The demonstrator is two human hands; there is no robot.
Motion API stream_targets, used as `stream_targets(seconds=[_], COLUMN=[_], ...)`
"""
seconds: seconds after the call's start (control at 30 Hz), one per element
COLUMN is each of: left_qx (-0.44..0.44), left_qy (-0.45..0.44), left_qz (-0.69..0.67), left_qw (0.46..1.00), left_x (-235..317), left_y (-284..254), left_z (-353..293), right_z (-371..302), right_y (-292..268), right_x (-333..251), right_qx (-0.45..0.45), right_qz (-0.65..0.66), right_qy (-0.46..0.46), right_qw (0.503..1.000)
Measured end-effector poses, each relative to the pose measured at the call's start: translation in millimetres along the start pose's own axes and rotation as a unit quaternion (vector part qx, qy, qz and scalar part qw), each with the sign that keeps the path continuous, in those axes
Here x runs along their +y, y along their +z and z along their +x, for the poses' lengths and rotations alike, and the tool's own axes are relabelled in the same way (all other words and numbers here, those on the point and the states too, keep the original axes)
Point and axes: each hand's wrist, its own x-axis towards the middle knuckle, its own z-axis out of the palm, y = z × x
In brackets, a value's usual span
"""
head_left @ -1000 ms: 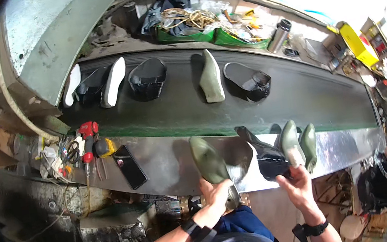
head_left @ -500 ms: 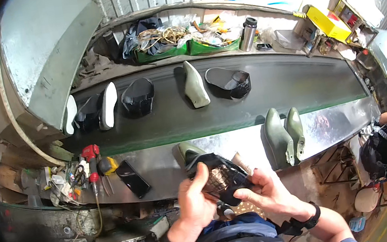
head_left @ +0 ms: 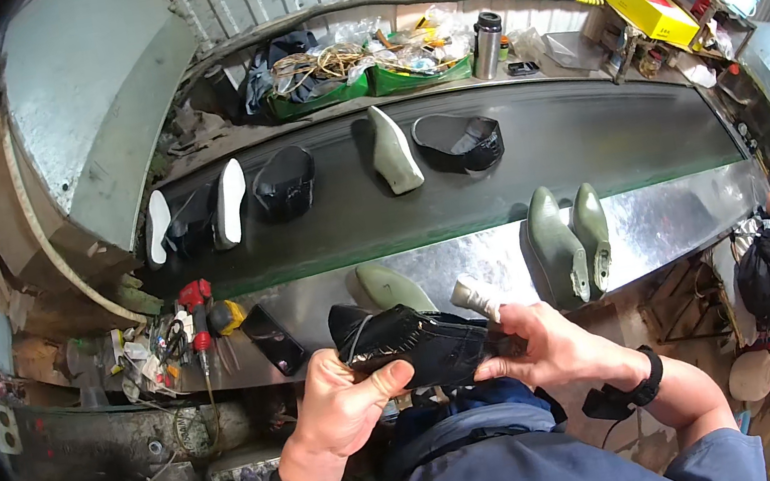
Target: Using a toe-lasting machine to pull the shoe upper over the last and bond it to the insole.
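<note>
Close in front of my body, I hold a black shoe upper point(head_left: 422, 343) sideways between both hands. My left hand point(head_left: 345, 403) closes on one end, its thumb pressed along the lower edge. The fingers of my right hand point(head_left: 548, 348) pinch the other end. By those right fingertips a whitish, bundled thing point(head_left: 478, 296) sticks up; whether the hand grips it I cannot make out. Just behind the upper, a green shoe last point(head_left: 390, 285) lies partly hidden on the metal ledge. Two more green shoe lasts point(head_left: 558, 248) stand to the right on that ledge.
On the dark conveyor belt point(head_left: 581, 144) lie a pale last point(head_left: 394, 153), black uppers point(head_left: 285, 181) and white-soled shapes point(head_left: 230, 204). Left on the ledge point(head_left: 682, 208) are a phone point(head_left: 273, 341), a red power tool point(head_left: 199, 310) and clutter. Green trays point(head_left: 322, 99) and a steel flask point(head_left: 488, 45) stand behind.
The black upper has turned from showing its inside to lying sideways. My left hand has moved left and down. The whitish bundle beside my right fingers shows more plainly.
</note>
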Motion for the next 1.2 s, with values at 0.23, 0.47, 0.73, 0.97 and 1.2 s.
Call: stream_targets(seconds=[0.23, 0.47, 0.73, 0.97, 1.2], left_qx=[0.186, 0.128, 0.285, 0.183, 0.009], left_qy=[0.013, 0.123, 0.437, 0.561, 0.029], left_qz=[-0.146, -0.132, 0.276, 0.39, -0.241], left_qw=[0.972, 0.975, 0.807, 0.708, 0.97], left_x=[-21.7, -28.5, -57.0, -68.2, -55.7], left_y=[11.8, 25.3, 17.9, -2.5, -55.9], left_z=[15.5, 11.4, 27.9, 52.6, 109.2], right_z=[5.4, 3.0, 3.1, 9.9, 29.5], right_y=[17.7, 48.5, 73.8, 83.8, 19.8], right_x=[-4.6, -4.1, 3.3, -3.9, 49.2], right_qx=[0.019, 0.053, 0.128, 0.141, 0.077], right_qz=[0.015, 0.027, 0.098, 0.382, -0.113], right_qy=[-0.008, -0.009, -0.096, 0.042, -0.045], right_qw=[1.0, 0.998, 0.982, 0.912, 0.99])
